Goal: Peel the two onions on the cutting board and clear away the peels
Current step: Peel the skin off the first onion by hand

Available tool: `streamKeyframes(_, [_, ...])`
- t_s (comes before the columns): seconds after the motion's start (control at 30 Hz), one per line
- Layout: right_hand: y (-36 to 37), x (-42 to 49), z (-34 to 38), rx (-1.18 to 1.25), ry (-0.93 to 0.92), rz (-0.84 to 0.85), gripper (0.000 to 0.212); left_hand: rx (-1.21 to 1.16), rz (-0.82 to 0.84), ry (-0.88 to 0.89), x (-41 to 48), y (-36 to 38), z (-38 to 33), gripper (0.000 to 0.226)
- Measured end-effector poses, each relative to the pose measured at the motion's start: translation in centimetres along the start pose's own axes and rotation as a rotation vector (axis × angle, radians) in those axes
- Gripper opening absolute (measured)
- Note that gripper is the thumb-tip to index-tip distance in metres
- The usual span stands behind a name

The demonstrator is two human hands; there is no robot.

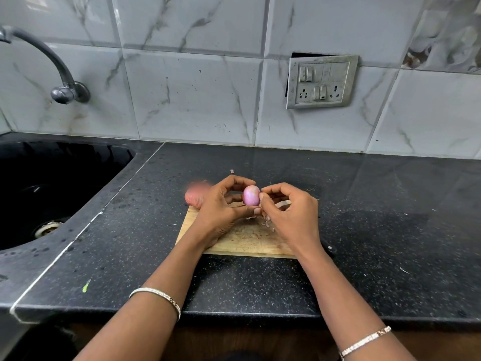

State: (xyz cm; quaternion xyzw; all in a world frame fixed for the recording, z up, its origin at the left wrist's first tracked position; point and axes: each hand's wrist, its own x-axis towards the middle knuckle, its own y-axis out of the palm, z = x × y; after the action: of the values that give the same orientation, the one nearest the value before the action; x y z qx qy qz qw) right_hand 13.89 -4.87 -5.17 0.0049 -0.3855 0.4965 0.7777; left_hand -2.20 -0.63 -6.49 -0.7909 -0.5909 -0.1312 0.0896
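A wooden cutting board [242,243] lies mid-desk, its near edge set back from the front edge of the black desk [377,217]. A sink [52,191] opens at the desk's left end; dark desk surface stretches wide to the right. Above the board's far edge, the left hand [221,207] curls round a glossy pink onion [251,195], fingers over it and thumb under. The right hand [289,212] pinches at the onion's right side with curled fingertips. A second onion [196,196], blurred, sits at the board's far left corner. Peel scraps [266,222] lie on the board.
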Motion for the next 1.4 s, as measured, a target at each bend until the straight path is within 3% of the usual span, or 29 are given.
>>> streamKeyframes(0.27, [0.5, 0.0, -0.8, -0.150, -0.140, -0.026, 0.004, 0.058, -0.001, 0.024, 0.0, 0.0, 0.0, 0.057])
streamKeyframes(0.57, [0.7, 0.3, -1.2, -0.191, -0.021, -0.051, 0.005, 0.066, -0.002, 0.026, -0.2, 0.1, -0.3, 0.059])
streamKeyframes(0.83, [0.1, -0.2, 0.2, 0.018, 0.027, -0.001, 0.011, 0.078, -0.049, 0.052, -0.2, 0.2, -0.5, 0.058])
streamKeyframes(1.4, [-0.3, -0.2, 0.2, 0.068, -0.083, 0.012, 0.007, 0.125, -0.037, 0.036, -0.2, 0.0, -0.5, 0.056])
